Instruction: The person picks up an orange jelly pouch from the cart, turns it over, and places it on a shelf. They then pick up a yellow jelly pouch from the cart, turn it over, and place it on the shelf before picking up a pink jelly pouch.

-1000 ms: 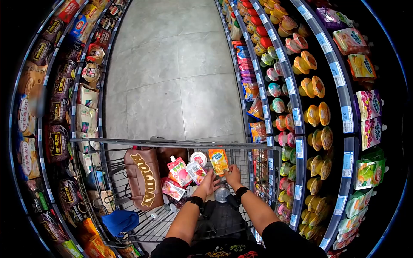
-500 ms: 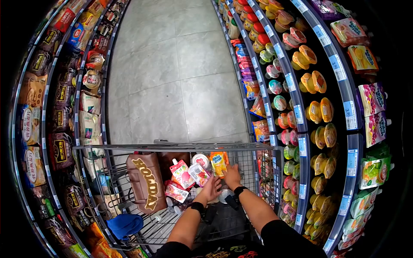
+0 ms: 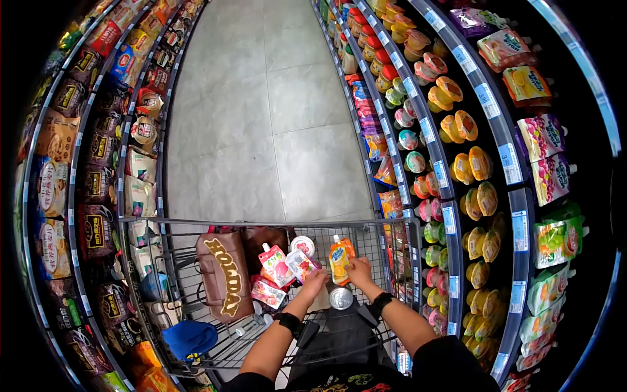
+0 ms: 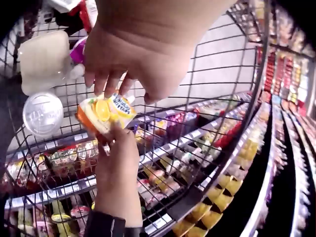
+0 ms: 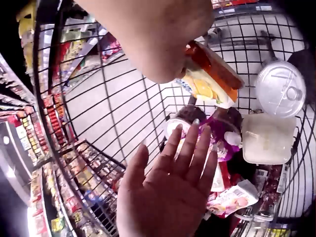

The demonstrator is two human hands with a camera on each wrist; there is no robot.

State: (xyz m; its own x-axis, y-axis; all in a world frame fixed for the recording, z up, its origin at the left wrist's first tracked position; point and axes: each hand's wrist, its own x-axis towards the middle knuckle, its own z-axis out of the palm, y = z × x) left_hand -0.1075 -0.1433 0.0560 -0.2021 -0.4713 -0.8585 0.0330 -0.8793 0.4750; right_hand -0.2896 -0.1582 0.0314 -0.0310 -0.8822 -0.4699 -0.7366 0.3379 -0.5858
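Note:
An orange drinkable-jelly pouch (image 3: pixel 340 261), spout up in the head view, is gripped at its lower right side by my right hand (image 3: pixel 361 272). The right wrist view shows that hand (image 5: pixel 168 44) partly covering the pouch (image 5: pixel 210 81). My left hand (image 3: pixel 315 285) is just left of the pouch and holds nothing; its fingers look straight and spread in the right wrist view (image 5: pixel 173 192). Below and around the hands are pink pouches (image 3: pixel 277 266), a white-and-purple pouch (image 3: pixel 300 264), a pink-lidded round tub (image 3: pixel 302 246) and a clear-lidded cup (image 3: pixel 341 298).
The hands are over a wire shopping cart (image 3: pixel 274 225). A brown HOLIDAY bag (image 3: pixel 223 277) lies at its left, a blue cloth item (image 3: pixel 189 340) at the near left corner. Shelves of packets (image 3: pixel 98 228) and jelly cups (image 3: pixel 480 199) flank a grey tiled aisle (image 3: pixel 261 117).
The orange pouch has turned more upright and shifted slightly right, with the right hand on its side. The left hand has drawn a little back from it. The head view has swung slightly.

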